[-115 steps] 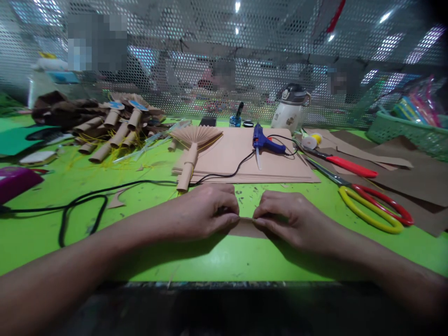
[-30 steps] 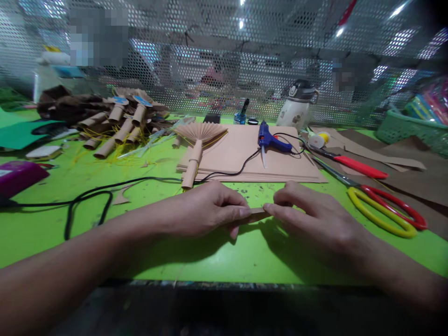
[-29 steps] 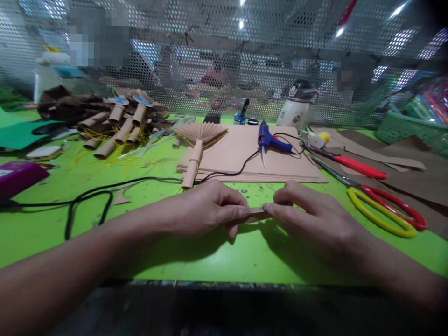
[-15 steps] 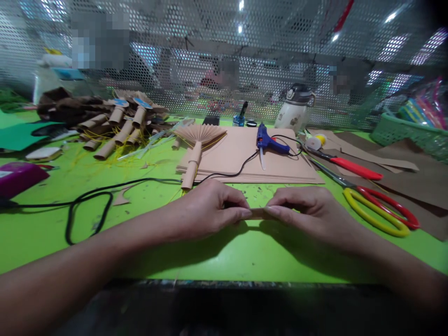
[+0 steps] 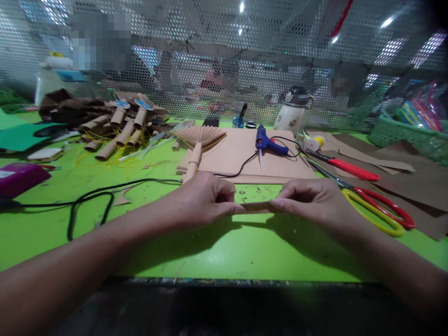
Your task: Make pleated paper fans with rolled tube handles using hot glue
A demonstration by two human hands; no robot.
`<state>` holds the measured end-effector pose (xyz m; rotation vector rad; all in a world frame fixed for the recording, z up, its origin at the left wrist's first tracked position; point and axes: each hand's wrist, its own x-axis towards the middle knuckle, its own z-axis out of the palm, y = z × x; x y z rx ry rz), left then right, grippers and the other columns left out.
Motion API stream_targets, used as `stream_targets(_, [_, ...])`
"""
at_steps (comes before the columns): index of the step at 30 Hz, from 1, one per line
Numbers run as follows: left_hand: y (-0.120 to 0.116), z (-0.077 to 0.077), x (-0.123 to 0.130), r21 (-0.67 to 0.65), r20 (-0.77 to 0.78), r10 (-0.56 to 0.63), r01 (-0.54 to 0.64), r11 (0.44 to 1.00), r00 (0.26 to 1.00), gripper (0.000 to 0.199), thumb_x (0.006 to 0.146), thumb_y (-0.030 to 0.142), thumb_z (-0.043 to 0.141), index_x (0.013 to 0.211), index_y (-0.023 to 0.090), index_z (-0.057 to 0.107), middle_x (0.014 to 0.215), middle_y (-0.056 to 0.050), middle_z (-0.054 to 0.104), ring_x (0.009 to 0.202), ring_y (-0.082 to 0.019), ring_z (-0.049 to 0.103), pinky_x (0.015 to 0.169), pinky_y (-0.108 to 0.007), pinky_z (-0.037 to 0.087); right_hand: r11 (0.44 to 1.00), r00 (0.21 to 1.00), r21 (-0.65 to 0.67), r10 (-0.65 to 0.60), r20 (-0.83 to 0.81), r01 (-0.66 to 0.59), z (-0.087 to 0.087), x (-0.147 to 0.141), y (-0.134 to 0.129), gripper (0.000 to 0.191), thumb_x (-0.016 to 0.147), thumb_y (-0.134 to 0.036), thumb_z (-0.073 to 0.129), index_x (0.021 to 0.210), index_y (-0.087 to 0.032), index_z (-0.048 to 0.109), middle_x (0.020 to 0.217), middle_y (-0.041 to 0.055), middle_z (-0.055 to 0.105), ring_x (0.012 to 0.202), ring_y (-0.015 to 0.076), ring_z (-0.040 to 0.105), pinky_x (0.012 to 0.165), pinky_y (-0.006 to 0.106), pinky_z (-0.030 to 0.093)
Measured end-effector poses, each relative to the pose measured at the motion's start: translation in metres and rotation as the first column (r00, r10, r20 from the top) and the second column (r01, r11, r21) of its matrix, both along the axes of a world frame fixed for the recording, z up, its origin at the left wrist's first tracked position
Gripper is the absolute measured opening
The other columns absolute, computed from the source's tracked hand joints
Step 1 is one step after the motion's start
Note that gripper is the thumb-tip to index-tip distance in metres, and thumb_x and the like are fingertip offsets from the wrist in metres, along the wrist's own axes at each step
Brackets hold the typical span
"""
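A narrow brown paper strip (image 5: 257, 206) is stretched level between my hands, above the green table (image 5: 224, 261). My left hand (image 5: 215, 200) pinches its left end between thumb and curled fingers. The right end is gripped by my right hand (image 5: 308, 200) in the same way. Just behind my left hand lies a pleated paper fan (image 5: 201, 135) with a rolled tube handle, partly on a stack of brown paper sheets (image 5: 231, 149). A blue glue gun (image 5: 269, 143) rests on that stack.
Scissors (image 5: 378, 210) with red and yellow handles lie at the right near dark brown paper (image 5: 416, 172). Paper tubes (image 5: 122, 133) are heaped at the back left. A black cable (image 5: 105, 189) loops across the left. A bottle (image 5: 292, 112) and green basket (image 5: 402, 135) stand behind.
My hands have moved slightly apart, the left one shifting leftward, and more of the paper strip shows between them. Both still hold it.
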<state>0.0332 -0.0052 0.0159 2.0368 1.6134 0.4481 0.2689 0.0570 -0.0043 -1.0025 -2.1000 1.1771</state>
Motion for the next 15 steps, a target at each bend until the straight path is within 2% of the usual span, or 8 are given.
stream_targets(3, [0.002,-0.001,-0.003,0.069,0.024,0.038,-0.04,0.997,0.999,0.025,0.079,0.035,0.066,0.064,0.016,0.062,0.048,0.006,0.042,0.047,-0.009,0.037,0.045,-0.022,0.025,0.993,1.0,0.115,-0.003,-0.018,0.006,-0.001,0.001,0.001,0.027,0.08,-0.04,0.07,0.068,-0.016,0.069,0.056,0.0006,0.059,0.047,0.0102,0.047,0.043,0.022,0.035])
stream_targets(5, [0.004,0.002,-0.005,0.16,0.072,0.125,-0.136,0.978,0.989,0.019,0.077,0.035,0.069,0.08,0.016,0.068,0.05,0.007,0.045,0.049,-0.009,0.04,0.047,-0.021,0.028,0.919,0.999,0.393,-0.02,-0.038,0.033,-0.002,0.001,-0.001,0.021,0.084,-0.031,0.067,0.068,-0.017,0.066,0.057,0.0005,0.059,0.047,0.0103,0.048,0.044,0.023,0.036])
stream_targets(7, [0.005,0.006,-0.005,0.214,0.17,0.227,-0.261,0.941,0.959,0.024,0.079,0.037,0.068,0.09,0.015,0.068,0.053,0.007,0.049,0.05,-0.009,0.043,0.049,-0.021,0.03,0.702,0.998,0.71,-0.03,-0.055,0.06,-0.004,0.0,-0.004,0.016,0.085,-0.02,0.065,0.069,-0.018,0.064,0.056,-0.0003,0.057,0.048,0.0103,0.048,0.047,0.025,0.036])
stream_targets(9, [0.005,0.009,-0.002,0.138,0.275,0.258,-0.303,0.943,0.926,0.025,0.085,0.038,0.062,0.084,0.013,0.067,0.054,0.004,0.054,0.05,-0.009,0.046,0.049,-0.02,0.033,0.446,0.999,0.893,-0.024,-0.047,0.053,-0.007,-0.002,-0.01,0.015,0.084,-0.012,0.065,0.07,-0.019,0.062,0.056,-0.0008,0.056,0.05,0.0111,0.049,0.05,0.026,0.037])
stream_targets(10, [0.004,0.01,0.001,0.057,0.32,0.237,-0.268,0.962,0.917,0.027,0.087,0.037,0.059,0.08,0.013,0.067,0.056,0.003,0.057,0.051,-0.009,0.048,0.05,-0.02,0.035,0.362,0.999,0.932,-0.017,-0.029,0.033,-0.009,-0.003,-0.013,0.016,0.084,-0.01,0.065,0.071,-0.02,0.061,0.057,-0.0006,0.056,0.052,0.0119,0.05,0.051,0.027,0.037])
stream_targets(11, [0.003,0.01,0.005,-0.029,0.364,0.199,-0.203,0.979,0.91,0.029,0.089,0.036,0.056,0.076,0.012,0.066,0.057,0.001,0.06,0.052,-0.01,0.05,0.05,-0.02,0.036,0.314,1.0,0.949,-0.003,-0.004,0.004,-0.012,-0.004,-0.017,0.017,0.084,-0.01,0.064,0.072,-0.02,0.06,0.059,0.0,0.057,0.055,0.0128,0.051,0.053,0.028,0.038])
stream_targets(13, [0.0,0.007,0.014,-0.142,0.441,0.112,-0.054,0.988,0.89,0.03,0.089,0.033,0.056,0.072,0.012,0.067,0.059,0.0,0.062,0.053,-0.009,0.053,0.051,-0.019,0.039,0.285,0.997,0.956,0.059,0.057,-0.072,-0.017,-0.007,-0.023,0.014,0.086,-0.011,0.063,0.076,-0.02,0.06,0.063,0.0013,0.059,0.059,0.0144,0.051,0.056,0.03,0.039])
stream_targets(15, [-0.003,0.003,0.021,-0.168,0.491,0.066,0.02,0.986,0.869,0.031,0.089,0.033,0.057,0.069,0.012,0.067,0.059,0.0,0.062,0.051,-0.008,0.051,0.05,-0.019,0.039,0.289,0.982,0.942,0.135,0.135,-0.17,-0.02,-0.009,-0.029,0.009,0.088,-0.011,0.061,0.084,-0.018,0.062,0.066,0.0022,0.06,0.061,0.0153,0.049,0.056,0.03,0.038])
